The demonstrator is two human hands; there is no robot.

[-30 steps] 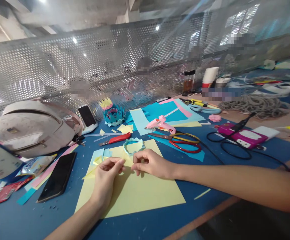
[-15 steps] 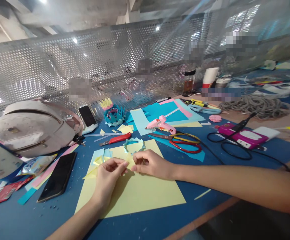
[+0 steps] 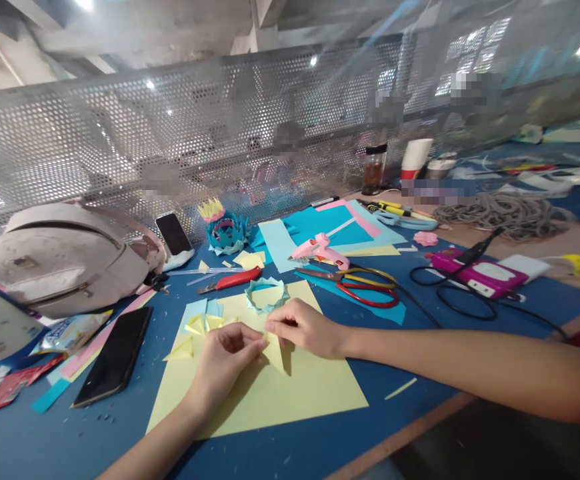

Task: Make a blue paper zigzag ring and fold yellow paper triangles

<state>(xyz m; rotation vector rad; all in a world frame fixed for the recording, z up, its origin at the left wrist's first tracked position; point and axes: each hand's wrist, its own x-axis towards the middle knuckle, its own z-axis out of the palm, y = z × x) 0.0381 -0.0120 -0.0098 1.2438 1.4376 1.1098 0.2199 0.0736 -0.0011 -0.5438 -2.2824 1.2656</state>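
Observation:
Between my two hands is a small yellow paper triangle (image 3: 275, 355), its tip pointing down toward me. My left hand (image 3: 227, 357) pinches its left edge between thumb and forefinger. The fingers of my right hand (image 3: 306, 327) are closed on its upper right side. Both hands are over a large pale yellow sheet (image 3: 290, 397). Several folded yellow paper pieces (image 3: 196, 325) lie on the sheet's left part, near some light blue paper scraps (image 3: 215, 307). Just beyond my hands stands a light blue zigzag paper ring (image 3: 267, 295).
Behind the sheet lie a red box cutter (image 3: 237, 278), scissors (image 3: 365, 283) and a pink glue gun (image 3: 323, 250) with a cord. A black phone (image 3: 114, 357) and a backpack (image 3: 65, 257) are on the left. A magenta power strip (image 3: 477, 273) sits at right. Layered blue paper crowns (image 3: 227, 233) stand farther back.
The yellow paper between my hands has turned and now shows as a triangle pointing down. My hands have shifted slightly to the right. The view has moved a little.

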